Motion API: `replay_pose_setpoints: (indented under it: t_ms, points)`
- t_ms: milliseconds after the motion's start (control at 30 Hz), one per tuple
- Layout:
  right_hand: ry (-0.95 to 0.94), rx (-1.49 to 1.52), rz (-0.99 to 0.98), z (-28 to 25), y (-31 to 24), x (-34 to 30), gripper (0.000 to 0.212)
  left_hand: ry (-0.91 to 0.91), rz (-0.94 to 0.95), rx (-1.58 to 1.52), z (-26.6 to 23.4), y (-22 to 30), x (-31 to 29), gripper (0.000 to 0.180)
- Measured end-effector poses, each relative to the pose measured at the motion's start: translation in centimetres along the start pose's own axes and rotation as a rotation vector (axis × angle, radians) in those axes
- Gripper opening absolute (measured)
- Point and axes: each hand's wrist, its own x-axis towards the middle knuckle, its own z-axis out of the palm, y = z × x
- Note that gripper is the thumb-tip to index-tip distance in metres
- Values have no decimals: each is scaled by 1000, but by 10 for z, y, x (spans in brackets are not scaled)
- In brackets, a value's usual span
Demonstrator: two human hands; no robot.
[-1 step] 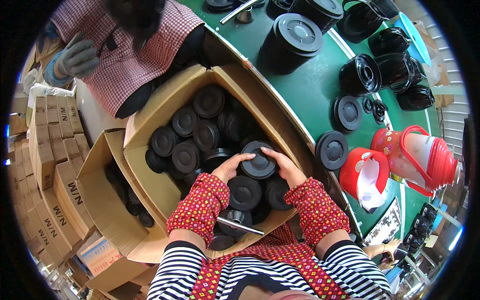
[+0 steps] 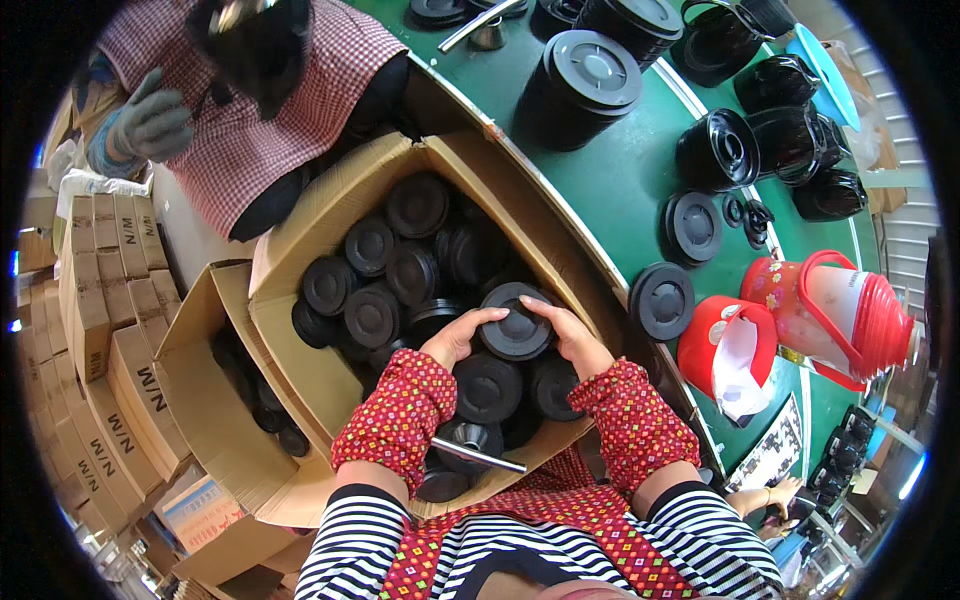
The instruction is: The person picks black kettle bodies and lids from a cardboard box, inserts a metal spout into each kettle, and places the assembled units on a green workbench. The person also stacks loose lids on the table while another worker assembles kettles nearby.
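Observation:
Both my hands grip a round black lid [image 2: 518, 332] by its edges, over a large open cardboard box [image 2: 312, 385]. My left hand [image 2: 453, 338] is closed on its left side, the thumb on top. On the other side my right hand [image 2: 572, 338] holds it the same way; the undersides of my fingers are hidden. Many similar black discs, some stacked, fill the box, including a disc [image 2: 488, 388] just below the held one. A metal rod with a flared cup [image 2: 478, 452] lies across discs near my left forearm.
Right of the box, a green table [image 2: 630, 190] carries lid stacks [image 2: 580, 85], glossy black pots [image 2: 720, 150], a red container [image 2: 728, 345] and a red jug [image 2: 830, 310]. Another open box [image 2: 215, 390] and stacked cartons [image 2: 95, 280] stand left. A co-worker's gloved hand [image 2: 150, 125] is at upper left.
My hands and the lid look the same. At upper left the co-worker's head and gloved hand have shifted slightly.

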Motion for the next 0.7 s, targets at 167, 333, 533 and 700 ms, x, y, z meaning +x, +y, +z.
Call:
replay_pose_setpoints:
  t_ms: [167,333,533,700]
  points:
    - [55,-231,-69,25,-27,-35,98,31,40,-86,35,27,-45,47]
    - [-22,-353,-157,47,-53,-76,113,20,116,-7,61,56,-94,49]
    - [-162,-164,-433,57,-102,-136,92,-94,293,309,155,122,-145,56]
    - [-202,-57,-546,49,-155,-160,58,-139,266,461,206,170,-123,57]
